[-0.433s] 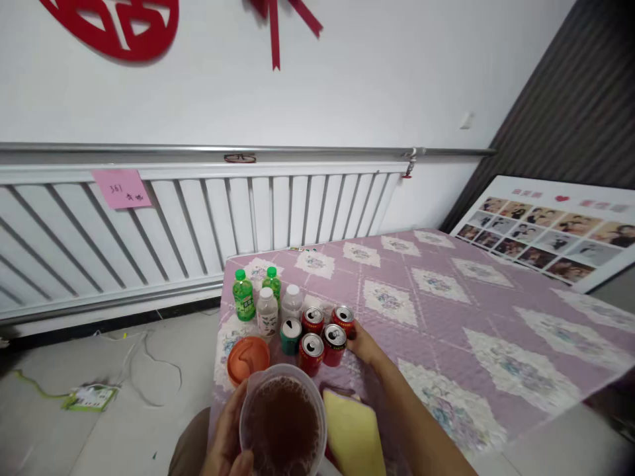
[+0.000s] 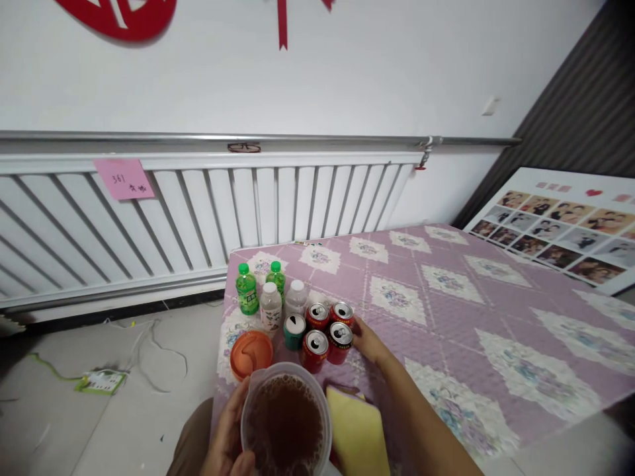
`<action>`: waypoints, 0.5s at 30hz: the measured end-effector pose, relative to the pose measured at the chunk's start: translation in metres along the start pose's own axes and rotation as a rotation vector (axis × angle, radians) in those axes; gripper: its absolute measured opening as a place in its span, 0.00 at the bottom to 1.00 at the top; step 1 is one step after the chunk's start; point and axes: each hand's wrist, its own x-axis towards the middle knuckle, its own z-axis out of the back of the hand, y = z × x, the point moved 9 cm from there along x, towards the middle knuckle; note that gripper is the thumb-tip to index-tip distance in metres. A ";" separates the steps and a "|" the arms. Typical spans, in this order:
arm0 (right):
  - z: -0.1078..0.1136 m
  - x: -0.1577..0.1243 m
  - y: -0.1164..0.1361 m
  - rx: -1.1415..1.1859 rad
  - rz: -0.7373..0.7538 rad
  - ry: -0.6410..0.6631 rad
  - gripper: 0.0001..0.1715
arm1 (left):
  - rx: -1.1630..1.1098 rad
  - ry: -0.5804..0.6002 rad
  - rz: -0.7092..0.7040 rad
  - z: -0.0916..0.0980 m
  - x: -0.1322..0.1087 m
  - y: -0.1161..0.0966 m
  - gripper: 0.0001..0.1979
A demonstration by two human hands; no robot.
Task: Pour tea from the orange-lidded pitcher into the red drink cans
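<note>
My left hand (image 2: pixel 229 436) is wrapped round a clear plastic jug (image 2: pixel 285 423) filled with dark brown liquid, at the bottom of the view. My right hand (image 2: pixel 366 342) reaches forward and its fingers rest against a red can (image 2: pixel 340 342) at the right of a cluster of several open cans; whether it grips the can is hidden. A teal can (image 2: pixel 294 330) stands at the cluster's left. Behind stand two green bottles (image 2: pixel 247 289) and two white-capped bottles (image 2: pixel 270 307).
An orange lid (image 2: pixel 251 354) lies left of the cans. A yellow sponge-like pad (image 2: pixel 357 433) lies by my right forearm. All sit on a purple quilted cover (image 2: pixel 446 311). A white radiator (image 2: pixel 198 211) lines the wall; a photo board (image 2: pixel 560 225) leans at right.
The camera has shifted slightly, so everything sits a little lower-right. My hands, jug and cans keep the same arrangement.
</note>
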 end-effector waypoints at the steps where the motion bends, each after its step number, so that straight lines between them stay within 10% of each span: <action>1: 0.006 -0.004 -0.002 -0.008 -0.011 -0.042 0.40 | -0.002 0.001 -0.004 0.001 0.000 0.003 0.46; 8: 0.041 -0.092 0.001 -0.097 -0.063 -0.382 0.40 | 0.004 0.074 -0.129 0.002 0.002 0.003 0.40; 15: 0.022 -0.242 0.009 -0.053 -0.164 -0.498 0.37 | 0.047 0.054 -0.197 -0.001 0.001 -0.005 0.39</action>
